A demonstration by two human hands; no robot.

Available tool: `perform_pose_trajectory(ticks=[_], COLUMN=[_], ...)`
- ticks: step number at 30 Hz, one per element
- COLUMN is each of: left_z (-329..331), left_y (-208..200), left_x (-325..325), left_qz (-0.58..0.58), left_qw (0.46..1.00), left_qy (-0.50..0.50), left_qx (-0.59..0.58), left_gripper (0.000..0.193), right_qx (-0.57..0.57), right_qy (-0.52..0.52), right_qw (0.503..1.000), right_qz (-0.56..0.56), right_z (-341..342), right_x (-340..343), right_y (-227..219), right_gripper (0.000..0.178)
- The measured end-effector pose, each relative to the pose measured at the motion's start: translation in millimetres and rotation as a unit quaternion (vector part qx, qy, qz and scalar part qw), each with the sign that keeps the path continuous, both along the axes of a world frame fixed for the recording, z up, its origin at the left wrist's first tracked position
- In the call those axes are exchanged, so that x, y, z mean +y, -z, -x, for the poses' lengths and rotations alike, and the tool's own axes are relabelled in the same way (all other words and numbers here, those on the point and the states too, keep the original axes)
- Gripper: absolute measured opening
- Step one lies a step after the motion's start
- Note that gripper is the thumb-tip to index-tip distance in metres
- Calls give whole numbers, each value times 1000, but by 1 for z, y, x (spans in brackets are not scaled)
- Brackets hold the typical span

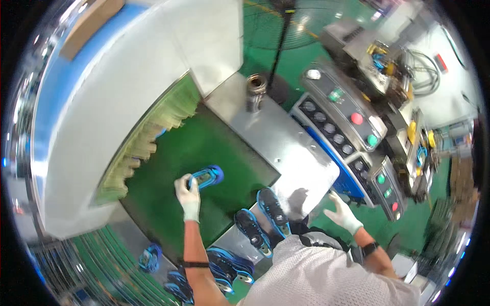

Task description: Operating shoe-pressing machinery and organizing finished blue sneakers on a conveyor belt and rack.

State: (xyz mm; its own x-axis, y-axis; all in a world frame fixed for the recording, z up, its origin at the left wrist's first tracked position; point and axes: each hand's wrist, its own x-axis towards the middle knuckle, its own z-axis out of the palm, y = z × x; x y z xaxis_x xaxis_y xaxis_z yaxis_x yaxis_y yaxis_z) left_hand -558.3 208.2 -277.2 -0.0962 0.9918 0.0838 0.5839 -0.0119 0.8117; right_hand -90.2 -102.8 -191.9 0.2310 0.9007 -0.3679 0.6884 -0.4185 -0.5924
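My left hand (188,198), in a white glove, is closed on one end of a blue-rimmed shoe piece (208,177) above the green belt (173,204). Blur hides whether that piece is a sole or an upper. On the metal ledge near my body stand two dark shoes with blue trim, one (252,232) beside the other (273,209). My right hand (344,214), also gloved in white, hangs at the right past the ledge, fingers apart and holding nothing.
Ragged green curtain strips (148,140) hang at the machine opening under a white hood (122,102). More dark-blue shoes (229,264) and a blue bundle (150,258) lie near left. A metal cylinder (255,92) stands on the far ledge, left of a button panel (342,117).
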Motion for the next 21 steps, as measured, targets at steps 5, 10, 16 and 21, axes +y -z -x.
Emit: perform_pose_trajectory(ticks=[5, 10, 16, 21], left_z=[-198, -372, -527, -635], left_y=[-115, -206, -285, -283], left_x=[-70, -156, -244, -295], left_qz=[-53, -70, -101, -11], left_qw=[951, 819, 626, 672], left_qy=[305, 570, 752, 710], left_qx=[9, -20, -180, -213], left_gripper=[19, 25, 53, 58], right_qx=[15, -166, 242, 440], right_qy=[-45, 23, 364, 508], right_qw=[994, 957, 853, 659], right_qz=[-103, -238, -286, -338], right_z=[24, -24, -127, -149], right_x=[61, 33, -125, -243], right_y=[-79, -90, -93, -138], right_gripper=[84, 59, 58, 52])
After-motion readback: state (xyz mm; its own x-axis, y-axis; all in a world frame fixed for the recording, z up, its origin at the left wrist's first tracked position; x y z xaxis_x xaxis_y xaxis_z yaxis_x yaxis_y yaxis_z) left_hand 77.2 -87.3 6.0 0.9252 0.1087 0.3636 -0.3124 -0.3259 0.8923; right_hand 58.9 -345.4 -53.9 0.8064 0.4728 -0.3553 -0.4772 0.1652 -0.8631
